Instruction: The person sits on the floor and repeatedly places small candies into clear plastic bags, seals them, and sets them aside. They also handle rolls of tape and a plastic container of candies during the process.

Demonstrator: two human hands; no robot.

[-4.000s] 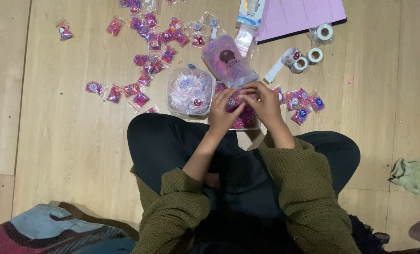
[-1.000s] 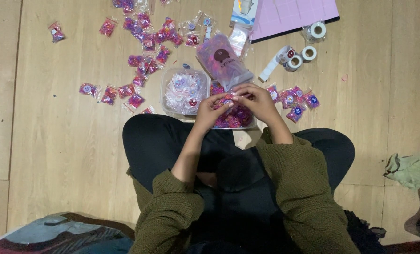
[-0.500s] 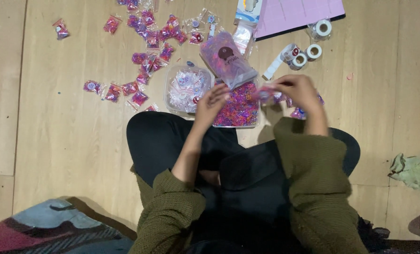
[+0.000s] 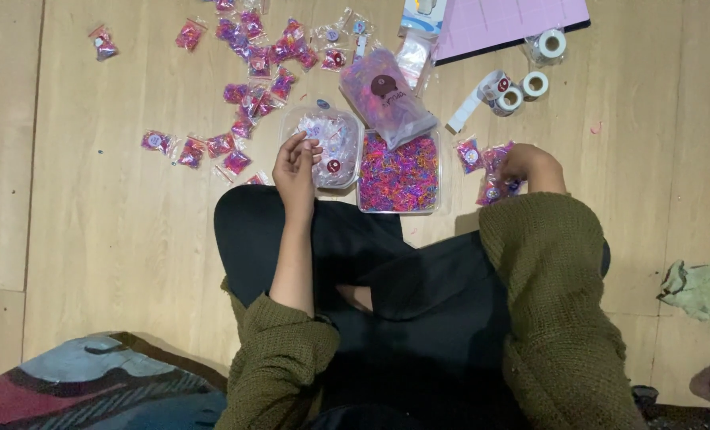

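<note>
Surface: pale wooden plank floor point(image 4: 116, 239), matt, visible grain. The person sits cross-legged on it in dark trousers and an olive knitted jumper. Landmark for all positions: the clear square plastic tub of multicoloured tiny elastic bands point(image 4: 399, 171), just in front of the knees.

Touching the tub's left side: a second clear plastic tub holding small transparent packets point(image 4: 329, 143). Leaning over the tub's far edge: a large clear plastic bag of pinkish bands with a dark round sticker point(image 4: 387, 95). Far-left of the tub: a loose scatter of small filled pink-and-purple packets point(image 4: 251, 56). Far-right: white rolls of round stickers point(image 4: 522, 84), glossy, and beyond them a lilac flat sheet point(image 4: 506, 24). Just right of the tub: a small heap of filled packets point(image 4: 486, 163). Well right, near the frame edge: crumpled pale green cloth point(image 4: 701, 291). Near-left corner: patterned blue-and-red fabric point(image 4: 92, 386).

Left hand point(image 4: 295, 163): over the near edge of the second tub, fingers loosely curled, gripping nothing visible. Right hand point(image 4: 526, 163): resting on the heap of filled packets, fingers bent down onto them; cannot tell whether one is actually pinched.

Change versus one second earlier: both hands then met over the landmark tub; they have now separated, right hand out to the heap, left back beside the second tub.
</note>
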